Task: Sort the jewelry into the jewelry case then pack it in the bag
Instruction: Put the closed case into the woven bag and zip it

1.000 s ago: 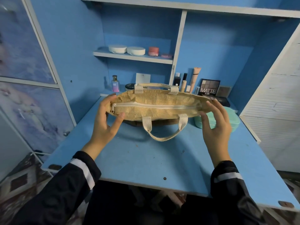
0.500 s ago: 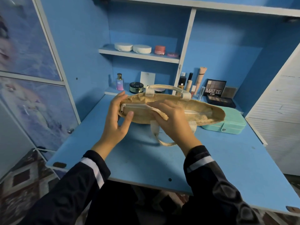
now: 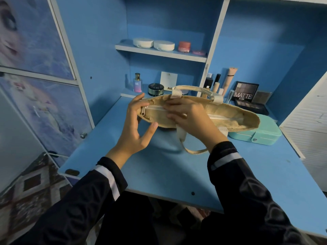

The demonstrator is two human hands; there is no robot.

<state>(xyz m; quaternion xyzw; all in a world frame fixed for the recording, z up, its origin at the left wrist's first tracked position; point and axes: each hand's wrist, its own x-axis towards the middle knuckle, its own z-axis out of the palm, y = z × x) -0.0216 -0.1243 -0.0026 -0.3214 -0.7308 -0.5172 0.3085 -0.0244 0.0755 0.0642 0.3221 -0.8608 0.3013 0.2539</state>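
Swung the right hand (image 3: 192, 119) over from the far end to the left half of the white zipper (image 3: 226, 118) on the tan woven jute bag (image 3: 233, 111). Bent its fingers down onto the zipper strip; couldn't tell whether that grip pinched anything. Had the left hand (image 3: 132, 129) cupping the bag's left end by the metal zipper pull (image 3: 143, 112), grip wide, fingers fairly straight. Left the bag standing on the blue surface (image 3: 159, 174), with the closed mint-green jewelry case (image 3: 260, 133) just beside its right end.
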